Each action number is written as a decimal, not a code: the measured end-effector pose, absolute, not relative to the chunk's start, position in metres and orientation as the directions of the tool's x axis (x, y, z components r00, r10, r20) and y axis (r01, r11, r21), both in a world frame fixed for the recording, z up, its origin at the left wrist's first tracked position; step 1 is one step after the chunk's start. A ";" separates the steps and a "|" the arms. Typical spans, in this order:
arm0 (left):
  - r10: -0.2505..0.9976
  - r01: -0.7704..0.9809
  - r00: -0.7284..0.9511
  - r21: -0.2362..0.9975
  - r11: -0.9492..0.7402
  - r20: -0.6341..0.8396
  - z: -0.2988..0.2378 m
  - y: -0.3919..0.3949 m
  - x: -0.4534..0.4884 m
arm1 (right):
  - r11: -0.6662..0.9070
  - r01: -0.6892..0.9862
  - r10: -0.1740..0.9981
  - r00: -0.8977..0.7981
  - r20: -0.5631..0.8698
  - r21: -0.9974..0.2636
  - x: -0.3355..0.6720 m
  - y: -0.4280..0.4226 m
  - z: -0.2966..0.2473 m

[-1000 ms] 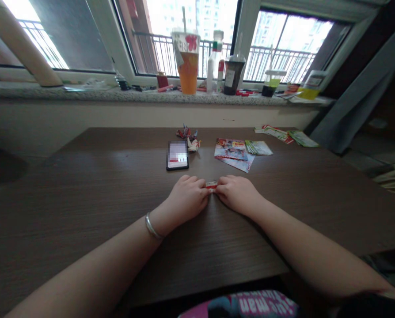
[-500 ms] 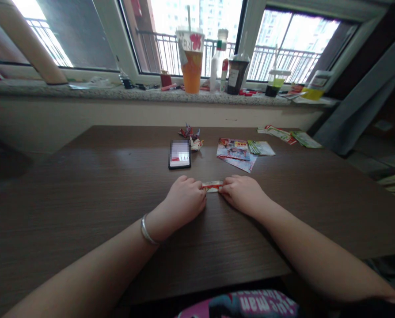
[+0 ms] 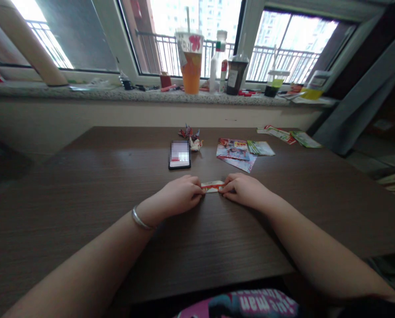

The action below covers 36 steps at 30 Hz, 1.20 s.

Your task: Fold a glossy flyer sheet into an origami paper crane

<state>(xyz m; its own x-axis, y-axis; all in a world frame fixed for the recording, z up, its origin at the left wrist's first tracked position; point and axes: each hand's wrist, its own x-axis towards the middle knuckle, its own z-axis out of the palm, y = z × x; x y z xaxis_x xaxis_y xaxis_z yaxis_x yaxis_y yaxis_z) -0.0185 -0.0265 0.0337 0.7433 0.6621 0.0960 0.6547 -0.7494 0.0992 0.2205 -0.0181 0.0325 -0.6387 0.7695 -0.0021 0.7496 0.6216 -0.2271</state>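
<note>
A narrow strip of folded paper (image 3: 212, 187), white with a red-orange band, lies low over the brown table (image 3: 101, 198). Its left end is pinched by my left hand (image 3: 184, 192), which has a silver bangle at the wrist. At the other end, the fingers of my right hand (image 3: 242, 190) are closed on the same strip. Just beyond my left hand lies a phone (image 3: 180, 154) with a lit screen. Behind it are folded paper pieces, one dark red and purple (image 3: 187, 131) and one whitish (image 3: 195, 144).
Printed leaflets (image 3: 233, 149) and a small green-white paper stack (image 3: 261, 148) lie beyond my right hand. More paper strips (image 3: 280, 134) are near the far right edge. The windowsill (image 3: 144, 95) holds an orange drink cup (image 3: 191, 73), a clear bottle (image 3: 214, 70) and a dark cup (image 3: 236, 75).
My left hand has turned flatter and its wrist has shifted left. My right hand has risen slightly. Both still hold the paper strip, a little more of which shows.
</note>
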 end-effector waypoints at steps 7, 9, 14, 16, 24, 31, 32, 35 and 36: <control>0.662 0.664 0.738 0.036 -0.747 0.130 0.034 -0.035 -0.012 | 0.568 0.675 0.765 -0.643 0.002 -0.471 0.229 -0.003 0.020; 0.652 0.655 0.747 0.028 -0.756 0.132 0.033 -0.037 -0.010 | 0.565 0.678 0.775 -0.631 0.020 -0.471 0.228 -0.004 0.020; 0.647 0.651 0.751 0.017 -0.759 0.132 0.030 -0.036 -0.007 | 0.568 0.721 0.800 -0.597 0.059 -0.397 0.221 -0.013 0.024; 0.659 0.665 0.738 0.016 -0.747 0.145 0.029 -0.035 -0.007 | 0.570 0.742 0.807 -0.586 0.069 -0.353 0.219 -0.016 0.026; 0.651 0.658 0.748 -0.019 -0.752 0.128 0.030 -0.037 -0.003 | 0.569 0.804 0.822 -0.561 0.101 -0.173 0.213 -0.023 0.025; 0.670 0.678 0.732 -0.028 -0.735 0.122 0.027 -0.039 -0.001 | 0.621 0.760 0.782 -0.587 0.208 -0.191 0.208 -0.029 0.020; 0.672 0.680 0.729 -0.024 -0.733 0.132 0.027 -0.040 0.000 | 0.632 0.756 0.773 -0.597 0.215 -0.170 0.208 -0.029 0.020; 0.681 0.692 0.710 0.002 -0.722 0.179 0.026 -0.042 0.001 | 0.657 0.746 0.749 -0.631 0.204 -0.105 0.208 -0.027 0.021; 0.685 0.698 0.700 0.010 -0.716 0.202 0.025 -0.042 0.001 | 0.662 0.744 0.744 -0.638 0.197 -0.092 0.209 -0.027 0.021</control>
